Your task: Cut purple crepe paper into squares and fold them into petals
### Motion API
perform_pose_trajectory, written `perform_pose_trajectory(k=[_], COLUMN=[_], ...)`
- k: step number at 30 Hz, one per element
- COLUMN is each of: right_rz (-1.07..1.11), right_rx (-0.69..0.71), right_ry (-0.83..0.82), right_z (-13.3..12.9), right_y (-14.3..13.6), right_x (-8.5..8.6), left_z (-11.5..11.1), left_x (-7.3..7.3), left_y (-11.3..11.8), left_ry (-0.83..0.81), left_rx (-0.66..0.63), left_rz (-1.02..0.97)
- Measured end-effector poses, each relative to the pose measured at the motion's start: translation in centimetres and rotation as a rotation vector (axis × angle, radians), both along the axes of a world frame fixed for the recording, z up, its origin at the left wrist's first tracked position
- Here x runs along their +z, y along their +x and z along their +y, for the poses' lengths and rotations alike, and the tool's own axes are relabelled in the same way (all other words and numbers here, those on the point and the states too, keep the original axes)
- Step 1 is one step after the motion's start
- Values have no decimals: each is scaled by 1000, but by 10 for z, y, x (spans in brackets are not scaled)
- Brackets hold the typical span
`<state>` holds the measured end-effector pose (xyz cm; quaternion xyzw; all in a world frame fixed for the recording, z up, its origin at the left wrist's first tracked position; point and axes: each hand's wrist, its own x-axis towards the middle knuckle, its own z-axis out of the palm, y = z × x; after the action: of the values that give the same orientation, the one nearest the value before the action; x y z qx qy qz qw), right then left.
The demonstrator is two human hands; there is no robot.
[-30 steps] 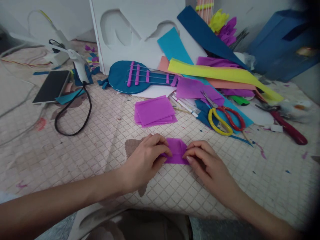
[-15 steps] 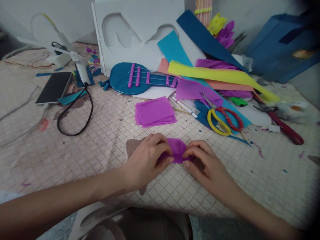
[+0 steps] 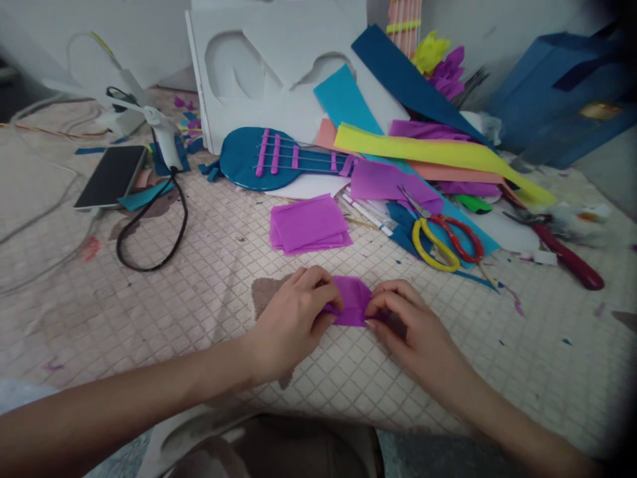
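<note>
A small piece of purple crepe paper (image 3: 352,300) lies on the tablecloth near the front edge, with a crease running across it. My left hand (image 3: 298,315) pinches its left end, the fingers covering that part. At the opposite end, my right hand (image 3: 411,322) grips the paper's lower right edge between thumb and fingers. Just beyond my hands rests a loose stack of purple paper rectangles (image 3: 309,224). Farther back is a blue paper-covered guitar shape (image 3: 259,159) with purple strips and pale strings.
Yellow-and-red-handled scissors (image 3: 438,242) and red-handled pliers (image 3: 567,255) lie to the right. Coloured paper strips (image 3: 423,146) pile up behind them. On the left are a phone (image 3: 112,176) and a white glue gun (image 3: 164,139) with a looped black cord.
My left thumb has drawn in slightly, and more of the paper's lower edge shows flat. Both hands stay at the paper. The view has shifted slightly.
</note>
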<state>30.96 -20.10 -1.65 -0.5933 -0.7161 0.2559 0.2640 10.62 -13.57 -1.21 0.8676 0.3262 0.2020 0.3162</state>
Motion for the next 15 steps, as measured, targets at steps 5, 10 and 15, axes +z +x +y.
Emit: perform_pose_trajectory(k=[5,10,15], right_rz=[36,19,-4], right_rx=[64,62,70], right_ry=[-85,-67,-37], right_z=[2,2,2], right_y=[6,6,5], right_x=[4,4,4], left_z=[6,9,8], left_x=[2,5,5], left_y=[-6,-10,-10], left_ry=[-96,-147,-134], left_rx=[-26,-52,-58], left_rz=[-48,-45,-53])
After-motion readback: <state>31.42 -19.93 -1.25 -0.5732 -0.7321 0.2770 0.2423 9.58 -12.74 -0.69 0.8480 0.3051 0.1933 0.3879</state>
